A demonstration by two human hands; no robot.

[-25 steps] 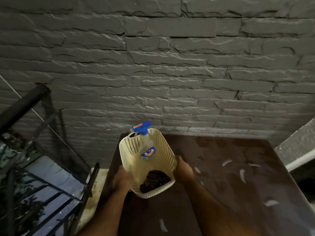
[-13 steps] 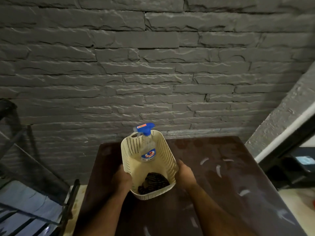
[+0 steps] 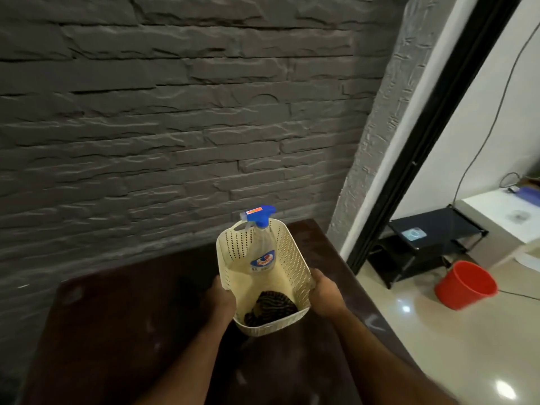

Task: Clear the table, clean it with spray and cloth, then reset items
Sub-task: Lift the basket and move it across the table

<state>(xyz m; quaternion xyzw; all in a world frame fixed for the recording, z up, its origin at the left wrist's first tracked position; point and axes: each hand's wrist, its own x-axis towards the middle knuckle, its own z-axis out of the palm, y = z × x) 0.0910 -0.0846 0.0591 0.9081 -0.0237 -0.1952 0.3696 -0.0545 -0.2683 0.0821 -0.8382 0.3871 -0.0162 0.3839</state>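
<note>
A cream perforated plastic basket [image 3: 292, 255] is held above the dark brown table [image 3: 122, 331]. My left hand [image 3: 220, 302] grips its left wall and my right hand [image 3: 325, 293] grips its right wall. Inside, a clear spray bottle [image 3: 262, 252] with a blue trigger head leans against the far wall. A dark striped cloth [image 3: 271, 306] lies bunched at the near end of the basket's floor.
A grey stone-brick wall [image 3: 175, 127] rises behind the table. To the right a black door frame [image 3: 423, 133] opens onto a shiny tiled floor with a red bucket [image 3: 464, 285], a low black rack [image 3: 420, 247] and a white table [image 3: 502, 211].
The view has swung to the right: the railing on the left is gone and the doorway, floor and red bucket have come in. Both hands still hold the basket, which looks lifted towards the table's right side.
</note>
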